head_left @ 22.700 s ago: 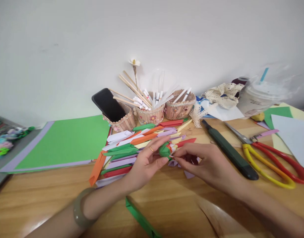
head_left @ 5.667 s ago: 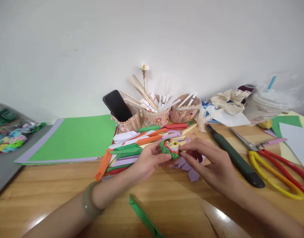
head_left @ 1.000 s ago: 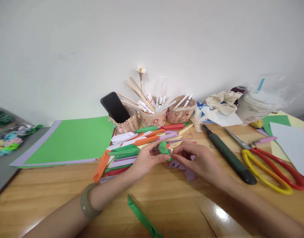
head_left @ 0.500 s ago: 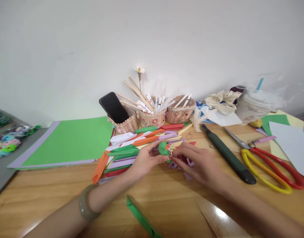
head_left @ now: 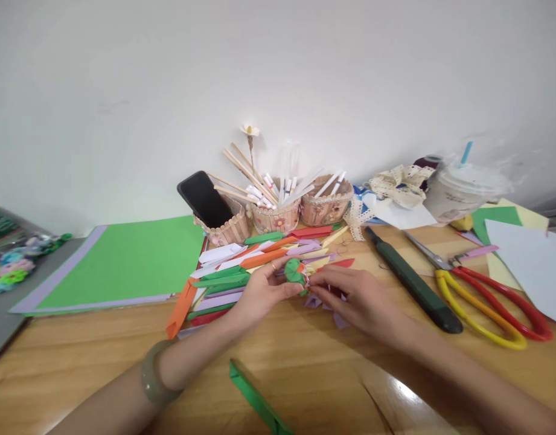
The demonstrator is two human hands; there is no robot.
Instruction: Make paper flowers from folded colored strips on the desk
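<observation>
A small ball of woven paper strips (head_left: 296, 271), green with orange and white, sits between both hands above the wooden table (head_left: 305, 374). My left hand (head_left: 259, 291), with a ring and a jade bangle on the wrist, pinches the ball from the left. From the right, my right hand (head_left: 350, 293) pinches the ball's edge with thumb and forefinger. A heap of folded paper strips (head_left: 241, 269) in green, orange, white, lilac and red lies just behind the hands. Lilac paper scraps (head_left: 338, 319) lie under the right hand.
Stick-built holders (head_left: 278, 214) with pens, wooden sticks and a black phone (head_left: 204, 199) stand at the back. A green utility knife (head_left: 411, 279), red and yellow scissors (head_left: 490, 299), a lidded drink cup (head_left: 461, 192), lace, green card sheets (head_left: 124, 257) and one green strip (head_left: 255, 399) lie around.
Both hands and the paper ball have drifted slightly left and down. The right fingers keep working at the ball's right edge.
</observation>
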